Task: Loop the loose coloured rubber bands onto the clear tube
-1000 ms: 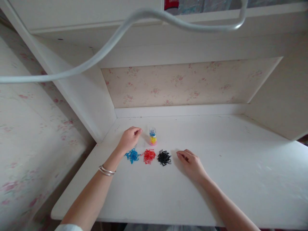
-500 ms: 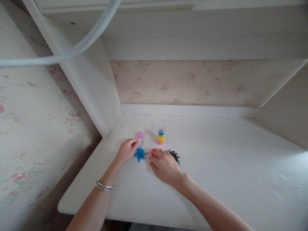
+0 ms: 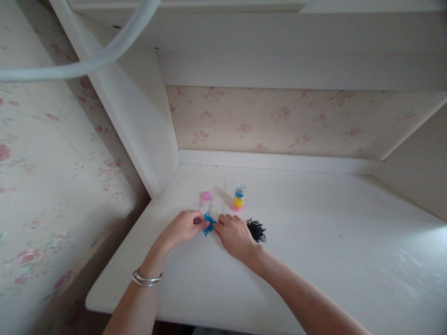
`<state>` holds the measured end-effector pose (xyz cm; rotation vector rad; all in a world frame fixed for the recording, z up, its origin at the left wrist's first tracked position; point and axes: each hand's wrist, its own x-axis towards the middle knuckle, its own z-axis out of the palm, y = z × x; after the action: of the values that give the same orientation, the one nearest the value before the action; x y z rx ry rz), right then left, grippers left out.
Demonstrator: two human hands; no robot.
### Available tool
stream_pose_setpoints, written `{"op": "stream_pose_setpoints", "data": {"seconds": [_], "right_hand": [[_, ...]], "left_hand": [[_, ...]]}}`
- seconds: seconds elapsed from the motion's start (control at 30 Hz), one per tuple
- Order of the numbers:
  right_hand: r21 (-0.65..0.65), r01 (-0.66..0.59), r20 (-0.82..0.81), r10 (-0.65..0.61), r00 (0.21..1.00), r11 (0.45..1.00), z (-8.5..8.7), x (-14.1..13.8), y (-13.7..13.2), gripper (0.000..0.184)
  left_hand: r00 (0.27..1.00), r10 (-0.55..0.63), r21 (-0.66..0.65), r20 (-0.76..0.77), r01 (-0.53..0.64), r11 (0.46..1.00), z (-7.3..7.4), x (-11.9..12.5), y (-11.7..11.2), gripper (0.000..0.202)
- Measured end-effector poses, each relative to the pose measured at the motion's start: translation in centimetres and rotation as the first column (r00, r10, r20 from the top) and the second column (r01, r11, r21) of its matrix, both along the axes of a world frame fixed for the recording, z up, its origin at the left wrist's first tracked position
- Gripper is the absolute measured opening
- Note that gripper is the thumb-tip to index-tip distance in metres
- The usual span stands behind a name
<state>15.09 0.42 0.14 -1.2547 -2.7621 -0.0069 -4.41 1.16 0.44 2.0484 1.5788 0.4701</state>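
Small blue rubber bands (image 3: pixel 210 225) lie in a loose pile on the white desk, between my two hands. My left hand (image 3: pixel 185 227) reaches in from the left, thumb and forefinger closed at the pile's near left edge. At the right edge of the pile is my right hand (image 3: pixel 236 236), its fingers bent and drawn together; what is in them is hidden. The red bands are not visible now. Just right of that hand sits a heap of black rubber bands (image 3: pixel 256 231).
A clear jar (image 3: pixel 239 197) with layered blue, yellow and pink bands stands behind my right hand. Left of it lies a pink lid (image 3: pixel 207 196). The desk (image 3: pixel 314 260) has a side panel (image 3: pixel 139 121) at left and a shelf above. A white tube (image 3: pixel 104 58) crosses the upper left.
My left hand has shifted right onto the edge of the blue pile. My right hand has moved close to that pile, and the red bands under it have gone from sight.
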Motion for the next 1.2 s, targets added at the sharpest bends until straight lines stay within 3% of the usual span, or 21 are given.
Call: {"op": "stream_pose_setpoints", "data": {"seconds": [0.1, 0.2, 0.37, 0.5, 0.6, 0.73, 0.9, 1.03, 1.2], "right_hand": [[0.018, -0.003, -0.018, 0.003, 1.000, 1.000, 0.7, 0.6, -0.3, 0.030], [-0.008, -0.001, -0.065, 0.001, 0.998, 1.000, 1.4, 1.5, -0.4, 0.028], [-0.047, 0.000, -0.275, -0.012, 0.961, 0.999, 2.9, 3.9, 0.6, 0.027], [0.020, 0.121, -0.443, -0.100, 0.891, 0.992, 4.9, 6.4, 2.9, 0.025], [0.055, 0.205, -0.478, -0.154, 0.865, 0.977, 6.2, 8.1, 4.9, 0.024], [0.087, 0.221, -0.368, -0.175, 0.913, 0.972, 7.5, 8.8, 6.7, 0.026], [0.191, 0.114, -0.064, -0.104, 0.993, 0.975, 9.2, 8.1, 7.3, 0.030], [0.231, 0.016, 0.129, -0.047, 0.990, 0.973, 10.1, 7.4, 7.9, 0.028], [0.172, -0.028, 0.205, -0.008, 0.979, 0.985, 10.5, 6.9, 8.8, 0.029]], "left_hand": [[0.997, -0.063, -0.073, -0.044, 0.059, 0.996, -0.7, -0.4, -0.3, 0.031], [0.994, -0.066, -0.052, -0.089, 0.061, 0.997, -1.3, -0.4, -0.5, 0.028], [0.987, -0.052, -0.032, -0.155, 0.048, 0.998, -1.3, 0.1, -0.5, 0.023], [0.984, -0.048, -0.042, -0.173, 0.041, 0.998, -1.0, 0.2, -0.6, 0.020], [0.986, -0.029, -0.029, -0.165, 0.025, 0.999, -0.9, 0.1, -0.7, 0.019], [0.987, -0.011, -0.023, -0.161, 0.007, 1.000, -1.1, 0.0, -0.5, 0.018], [0.988, -0.015, -0.009, -0.152, 0.013, 1.000, -1.4, -0.3, -0.2, 0.018], [0.991, -0.029, 0.008, -0.134, 0.030, 1.000, -1.6, -0.6, -0.2, 0.021], [0.995, 0.016, 0.059, -0.093, -0.010, 0.998, -1.0, -0.8, -0.3, 0.024]]}}
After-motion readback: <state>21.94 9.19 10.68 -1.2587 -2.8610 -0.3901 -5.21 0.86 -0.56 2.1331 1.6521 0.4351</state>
